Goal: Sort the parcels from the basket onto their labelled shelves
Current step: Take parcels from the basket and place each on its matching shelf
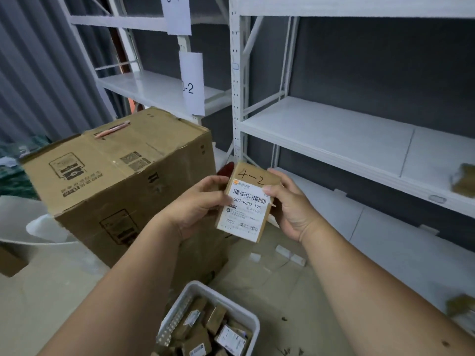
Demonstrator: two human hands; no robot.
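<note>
Blurring hides two parcels (464, 179) on shelves right of the hands. Left hand (199, 208) and right hand (289, 206) grip a parcel marked 4-2 (245, 201); below, the basket (246, 314) holds more parcels.

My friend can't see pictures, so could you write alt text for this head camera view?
Two hands, left and right, hold a small parcel marked "4-2" in front of white shelves. Below sits a white basket of parcels; a large cardboard box stands at left.
</note>
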